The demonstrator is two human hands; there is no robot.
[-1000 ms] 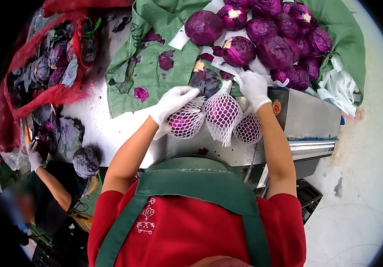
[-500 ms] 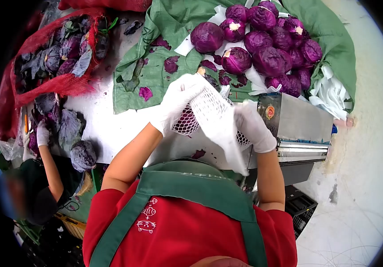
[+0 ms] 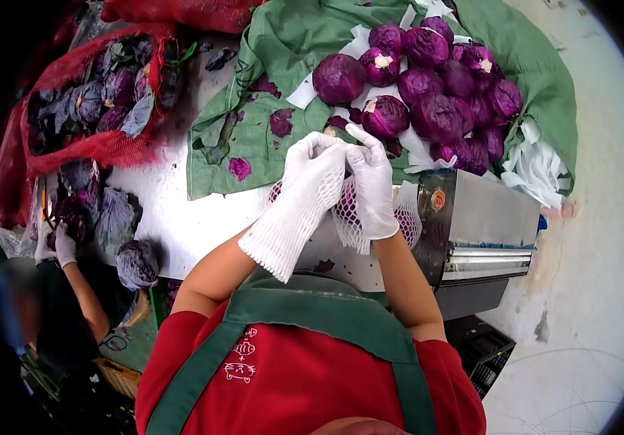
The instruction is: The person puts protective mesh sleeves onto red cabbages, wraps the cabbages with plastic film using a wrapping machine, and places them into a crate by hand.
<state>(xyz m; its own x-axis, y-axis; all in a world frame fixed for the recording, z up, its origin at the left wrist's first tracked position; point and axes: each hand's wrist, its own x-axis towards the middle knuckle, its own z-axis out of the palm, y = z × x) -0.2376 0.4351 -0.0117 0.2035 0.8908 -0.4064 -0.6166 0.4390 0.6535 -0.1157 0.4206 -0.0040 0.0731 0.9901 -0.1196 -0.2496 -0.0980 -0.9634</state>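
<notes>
A white foam net sleeve (image 3: 294, 217) hangs flattened from my gloved hands, its wide end slanting down to the left. My left hand (image 3: 309, 156) is closed on its upper end. At the same end, my right hand (image 3: 372, 181) pinches the net between thumb and fingers. Behind my hands, purple shows through more white foam netting (image 3: 407, 216) on the metal table, partly hidden by my hands and the sleeve. A heap of trimmed red cabbages (image 3: 439, 116) lies just beyond, on a green cloth (image 3: 254, 163) with loose purple leaf pieces.
At right stands a metal machine (image 3: 497, 217), with crumpled white strips (image 3: 536, 163) behind it. A red mesh sack (image 3: 87, 159) of untrimmed cabbages lies at left. Below it, a co-worker's gloved hands (image 3: 64, 245) work at a cabbage. One untrimmed cabbage (image 3: 136, 264) sits by the table edge.
The foam net sleeve has swung from slanting right to slanting left. My right hand has moved left and up to meet my left hand at its upper end.
</notes>
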